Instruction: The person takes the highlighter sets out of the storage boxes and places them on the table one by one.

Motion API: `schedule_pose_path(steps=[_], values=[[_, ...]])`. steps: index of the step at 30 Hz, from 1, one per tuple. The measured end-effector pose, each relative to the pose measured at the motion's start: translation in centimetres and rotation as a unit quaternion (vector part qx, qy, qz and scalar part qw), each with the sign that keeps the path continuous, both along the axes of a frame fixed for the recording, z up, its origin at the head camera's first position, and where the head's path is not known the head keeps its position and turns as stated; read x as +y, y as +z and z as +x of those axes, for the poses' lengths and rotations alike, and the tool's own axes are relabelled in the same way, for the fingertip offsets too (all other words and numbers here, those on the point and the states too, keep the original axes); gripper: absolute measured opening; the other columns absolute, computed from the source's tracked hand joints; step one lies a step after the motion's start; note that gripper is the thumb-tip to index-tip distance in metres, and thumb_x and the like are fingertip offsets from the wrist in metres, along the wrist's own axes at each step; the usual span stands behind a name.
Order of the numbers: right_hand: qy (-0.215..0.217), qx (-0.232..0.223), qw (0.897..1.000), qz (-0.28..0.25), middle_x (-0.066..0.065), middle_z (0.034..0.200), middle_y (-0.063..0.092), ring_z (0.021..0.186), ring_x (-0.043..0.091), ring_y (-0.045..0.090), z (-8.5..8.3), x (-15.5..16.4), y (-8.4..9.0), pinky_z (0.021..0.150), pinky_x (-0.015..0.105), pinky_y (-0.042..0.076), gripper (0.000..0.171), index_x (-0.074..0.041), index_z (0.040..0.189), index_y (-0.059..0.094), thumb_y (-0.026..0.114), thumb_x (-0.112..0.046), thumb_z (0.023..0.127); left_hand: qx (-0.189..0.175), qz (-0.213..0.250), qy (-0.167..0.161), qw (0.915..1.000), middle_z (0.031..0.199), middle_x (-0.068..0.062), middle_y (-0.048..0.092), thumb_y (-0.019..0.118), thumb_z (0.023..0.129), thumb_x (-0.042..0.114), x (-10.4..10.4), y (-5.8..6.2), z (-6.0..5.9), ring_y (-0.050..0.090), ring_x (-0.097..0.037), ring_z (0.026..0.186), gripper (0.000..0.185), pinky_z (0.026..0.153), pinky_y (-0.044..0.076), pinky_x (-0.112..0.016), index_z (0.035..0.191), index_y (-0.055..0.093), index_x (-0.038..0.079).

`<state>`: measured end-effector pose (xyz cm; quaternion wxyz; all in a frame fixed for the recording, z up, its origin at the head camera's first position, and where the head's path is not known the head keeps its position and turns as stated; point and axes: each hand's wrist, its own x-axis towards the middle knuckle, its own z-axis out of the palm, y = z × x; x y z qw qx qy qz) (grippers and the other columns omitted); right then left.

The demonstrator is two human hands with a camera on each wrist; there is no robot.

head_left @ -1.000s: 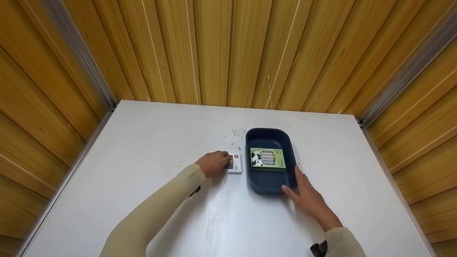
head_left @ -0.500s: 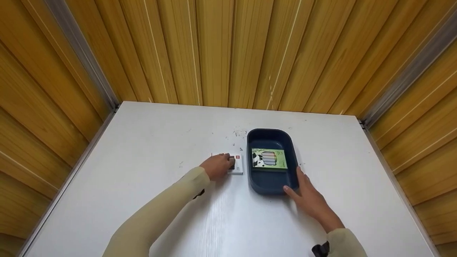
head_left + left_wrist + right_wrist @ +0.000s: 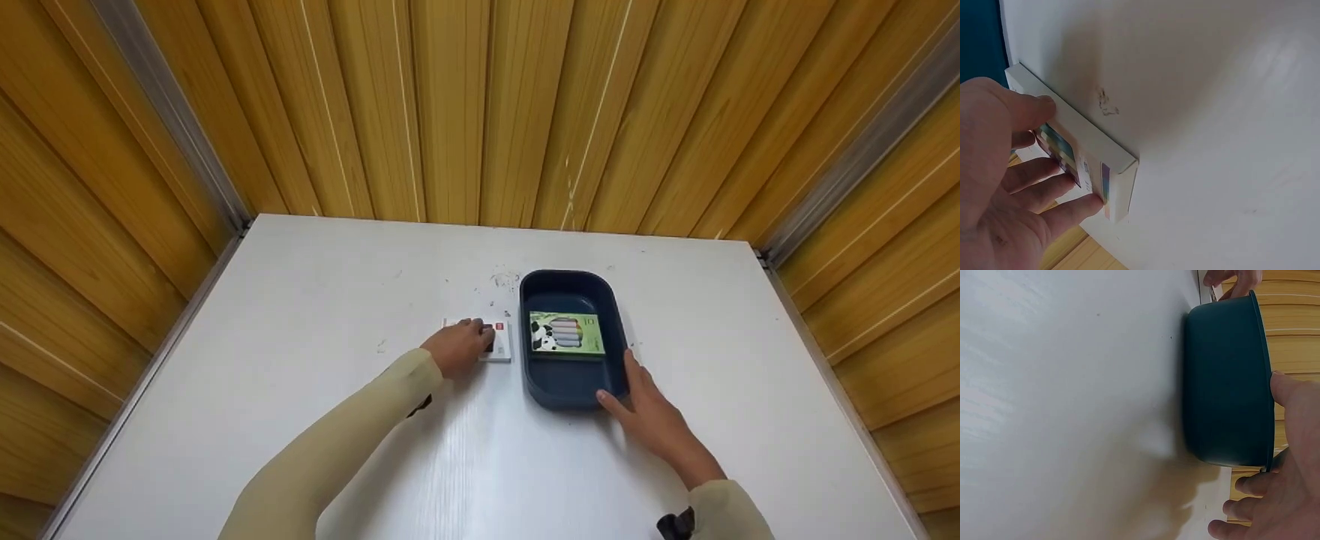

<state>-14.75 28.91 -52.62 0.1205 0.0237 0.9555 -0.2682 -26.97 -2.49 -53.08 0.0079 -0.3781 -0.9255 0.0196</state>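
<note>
Left hand (image 3: 455, 346) grips a white box (image 3: 497, 342) (coloured sticks inside) flat on the table (image 3: 300, 360), just left of the blue tub (image 3: 541, 384). Right hand (image 3: 651, 417), fingers relaxed, rests against the tub's near right corner

Numeral "10" readable at top right corner of green panda box (image 3: 567, 333), lying in dark blue tray (image 3: 541, 382) just beyond right hand (image 3: 649, 412). White box (image 3: 498, 342) under left hand (image 3: 457, 346): small red label, print too small to read.
</note>
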Motion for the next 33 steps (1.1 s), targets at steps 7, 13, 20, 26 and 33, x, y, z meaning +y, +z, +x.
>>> schedule_pose_path(steps=[7, 13, 20, 26, 33], values=[[-0.005, 0.011, 1.000, -0.013, 0.025, 0.161, 0.004, 0.146, 0.047, 0.010, -0.2, 0.1, -0.3, 0.111, 0.067, 0.020, 0.096, -0.018, 0.155, -0.010, 0.041, -0.068, 0.091, -0.011, 0.001, 0.006, 0.9999, 0.117, -0.013, 0.062, 0.056, 0.095, 0.008, 0.0, 0.2, -0.6, 0.065, -0.027, 0.102, 0.027, 0.085, 0.056, -0.039, 0.122, 0.058, 0.011], [-0.008, 0.014, 1.000, -0.015, 0.023, 0.161, 0.004, 0.147, 0.046, 0.010, -0.1, 0.1, -0.4, 0.112, 0.066, 0.020, 0.095, -0.017, 0.155, -0.009, 0.043, -0.065, 0.092, -0.010, 0.014, -0.007, 0.9998, 0.110, -0.010, 0.062, 0.060, 0.088, 0.001, 0.0, -0.2, -1.0, 0.064, -0.025, 0.092, 0.033, 0.076, 0.058, -0.037, 0.116, 0.060, 0.018], [-0.014, 0.011, 1.000, -0.012, 0.025, 0.160, 0.004, 0.146, 0.047, 0.010, -0.1, 0.0, -0.4, 0.111, 0.067, 0.020, 0.094, -0.017, 0.155, -0.009, 0.043, -0.064, 0.093, 0.011, 0.023, -0.013, 0.9996, 0.106, -0.009, 0.062, 0.062, 0.087, 0.000, 0.0, -0.3, -1.3, 0.063, -0.023, 0.088, 0.033, 0.072, 0.058, -0.036, 0.113, 0.063, 0.020], [-0.013, 0.013, 1.000, -0.012, 0.026, 0.160, 0.006, 0.145, 0.048, 0.013, -0.2, 0.0, -0.5, 0.110, 0.067, 0.023, 0.095, -0.016, 0.156, -0.008, 0.043, -0.065, 0.092, 0.026, 0.036, -0.014, 0.9989, 0.102, -0.007, 0.062, 0.059, 0.089, 0.002, 0.0, -0.2, -1.5, 0.062, -0.021, 0.085, 0.029, 0.070, 0.057, -0.034, 0.111, 0.064, 0.020], [-0.018, 0.014, 1.000, -0.021, 0.024, 0.161, 0.005, 0.147, 0.045, 0.011, -0.2, 0.0, -0.5, 0.112, 0.066, 0.021, 0.095, -0.016, 0.156, -0.007, 0.044, -0.066, 0.092, 0.033, 0.054, -0.020, 0.9978, 0.102, -0.007, 0.063, 0.060, 0.087, 0.000, -0.2, -0.2, -1.8, 0.062, -0.022, 0.086, 0.032, 0.071, 0.057, -0.035, 0.111, 0.064, 0.020]])
